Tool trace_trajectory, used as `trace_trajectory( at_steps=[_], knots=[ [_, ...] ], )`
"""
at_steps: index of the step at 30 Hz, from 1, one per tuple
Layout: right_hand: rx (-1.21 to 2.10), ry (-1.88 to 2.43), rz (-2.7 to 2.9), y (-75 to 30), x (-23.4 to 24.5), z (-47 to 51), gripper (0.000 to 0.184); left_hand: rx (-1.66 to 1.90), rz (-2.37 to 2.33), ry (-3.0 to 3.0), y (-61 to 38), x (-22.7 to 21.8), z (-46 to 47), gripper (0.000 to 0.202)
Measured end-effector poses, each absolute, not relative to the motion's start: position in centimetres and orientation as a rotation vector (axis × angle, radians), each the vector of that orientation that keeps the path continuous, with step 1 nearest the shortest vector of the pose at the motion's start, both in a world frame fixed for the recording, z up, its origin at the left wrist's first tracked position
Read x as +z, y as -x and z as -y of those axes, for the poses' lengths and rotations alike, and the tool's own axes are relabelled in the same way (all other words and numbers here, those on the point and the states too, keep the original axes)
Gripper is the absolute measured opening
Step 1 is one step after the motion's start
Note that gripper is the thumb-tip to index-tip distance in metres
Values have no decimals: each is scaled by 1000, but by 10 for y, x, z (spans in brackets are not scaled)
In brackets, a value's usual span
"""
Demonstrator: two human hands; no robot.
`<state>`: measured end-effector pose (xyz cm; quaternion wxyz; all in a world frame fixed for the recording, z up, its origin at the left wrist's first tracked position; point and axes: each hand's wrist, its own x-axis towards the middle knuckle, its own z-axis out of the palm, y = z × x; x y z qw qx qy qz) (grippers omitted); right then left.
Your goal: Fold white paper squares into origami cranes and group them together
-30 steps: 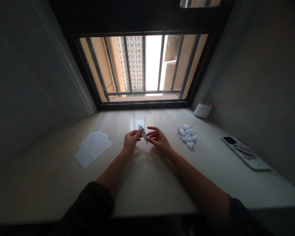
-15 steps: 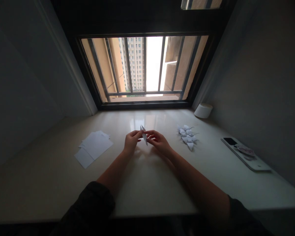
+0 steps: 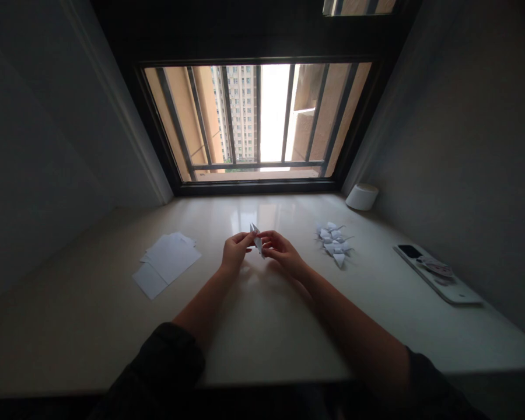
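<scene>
A small folded piece of white paper [image 3: 258, 240] is held up above the middle of the sill, two sharp points at its top and one at its bottom. My left hand [image 3: 235, 252] pinches it from the left, thumb and fingers closed on its upper part. From the right, my right hand [image 3: 283, 252] grips its edge, the thumb near the lower tip and the forefinger higher up. Several finished paper cranes [image 3: 333, 242] lie in a cluster to the right. On the left, a loose pile of white paper sheets [image 3: 170, 259] rests flat.
The pale windowsill [image 3: 271, 344] carries everything, with a dark-framed barred window [image 3: 258, 188] behind it. A phone [image 3: 441, 280] in a light case lies at the right by the wall. A white round object [image 3: 362, 197] stands in the back right corner.
My right thumb and fingers have shifted slightly on the folded paper, the thumb pressing closer to its lower tip. Everything else is where it was.
</scene>
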<state>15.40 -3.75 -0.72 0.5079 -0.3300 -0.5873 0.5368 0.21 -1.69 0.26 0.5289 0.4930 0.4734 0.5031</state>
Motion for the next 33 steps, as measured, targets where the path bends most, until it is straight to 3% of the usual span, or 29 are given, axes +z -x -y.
trace_trajectory(
  at_steps=[9, 20, 33],
  knots=[
    [1238, 821, 1479, -155, -9, 37, 44, 1221, -1131, -1221, -1, 3, 16, 38],
    [545, 953, 1684, -157, -6, 41, 14, 1118, -1109, -1297, -3, 5, 19, 34],
    [568, 955, 1614, -157, -10, 39, 12, 1103, -1032, -1295, -3, 1, 17, 37]
  ],
)
